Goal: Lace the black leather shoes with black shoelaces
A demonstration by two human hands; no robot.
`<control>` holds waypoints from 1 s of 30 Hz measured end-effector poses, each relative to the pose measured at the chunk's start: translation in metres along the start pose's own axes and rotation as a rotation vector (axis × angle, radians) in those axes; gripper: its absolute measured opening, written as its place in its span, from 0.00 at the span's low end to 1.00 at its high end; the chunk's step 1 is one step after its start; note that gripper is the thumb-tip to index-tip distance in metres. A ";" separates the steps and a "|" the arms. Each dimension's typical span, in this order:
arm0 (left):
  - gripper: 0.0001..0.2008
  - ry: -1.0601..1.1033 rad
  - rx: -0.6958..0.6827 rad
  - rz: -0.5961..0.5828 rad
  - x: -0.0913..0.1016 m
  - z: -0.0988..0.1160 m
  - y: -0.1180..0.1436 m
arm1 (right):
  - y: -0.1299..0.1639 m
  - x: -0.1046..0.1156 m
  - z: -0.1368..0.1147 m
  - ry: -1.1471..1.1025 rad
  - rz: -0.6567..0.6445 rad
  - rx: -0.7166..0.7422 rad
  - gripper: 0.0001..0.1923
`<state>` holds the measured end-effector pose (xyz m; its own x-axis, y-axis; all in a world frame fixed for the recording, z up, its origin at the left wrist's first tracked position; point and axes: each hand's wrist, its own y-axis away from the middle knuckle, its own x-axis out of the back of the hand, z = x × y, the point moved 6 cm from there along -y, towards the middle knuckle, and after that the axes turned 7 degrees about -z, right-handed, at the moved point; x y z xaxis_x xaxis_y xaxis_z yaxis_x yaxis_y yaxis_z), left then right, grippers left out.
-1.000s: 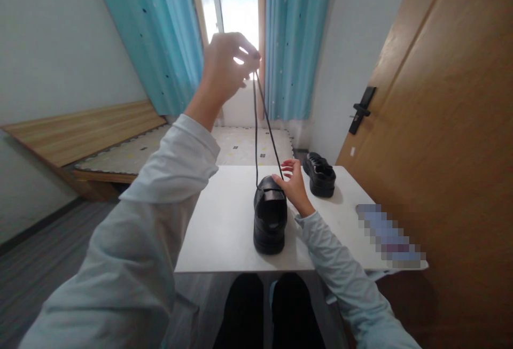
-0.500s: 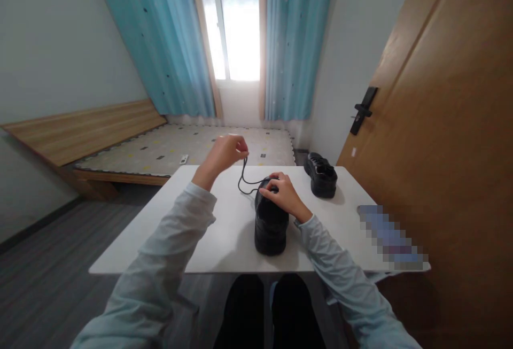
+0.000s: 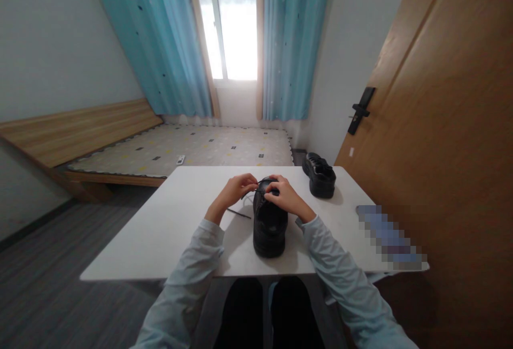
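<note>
Left hand (image 3: 236, 188) pinching thin black shoelace (image 3: 245, 195) just left of the glossy black leather shoe (image 3: 270, 224), right hand (image 3: 285, 196) closed over the shoe's tongue area, fingers curled on the lace there; shoe upright near front edge of the white rectangular counter (image 3: 180, 220), toe toward the person. Lacing judged midway: loose lace tail (image 3: 239, 212) lying on the counter beside the shoe, no bow or knot visible, eyelets hidden under hands so cannot tell count threaded. Second matching black shoe (image 3: 319, 175) far right on the counter, apart, untouched, lace state too small to tell.
</note>
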<state>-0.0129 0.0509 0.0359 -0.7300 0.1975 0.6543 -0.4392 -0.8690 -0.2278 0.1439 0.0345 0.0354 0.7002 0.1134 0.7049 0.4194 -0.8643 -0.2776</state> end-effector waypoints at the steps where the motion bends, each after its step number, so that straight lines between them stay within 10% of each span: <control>1: 0.09 0.020 0.003 -0.005 -0.002 -0.001 0.001 | 0.000 0.000 0.000 -0.002 0.003 0.002 0.03; 30: 0.07 0.059 -0.106 0.043 -0.012 -0.006 0.009 | -0.002 -0.005 0.002 0.060 0.020 -0.003 0.10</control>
<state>-0.0110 0.0431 0.0216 -0.7776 0.1903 0.5992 -0.4577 -0.8248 -0.3320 0.1402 0.0369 0.0310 0.6724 0.0661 0.7372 0.4034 -0.8678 -0.2902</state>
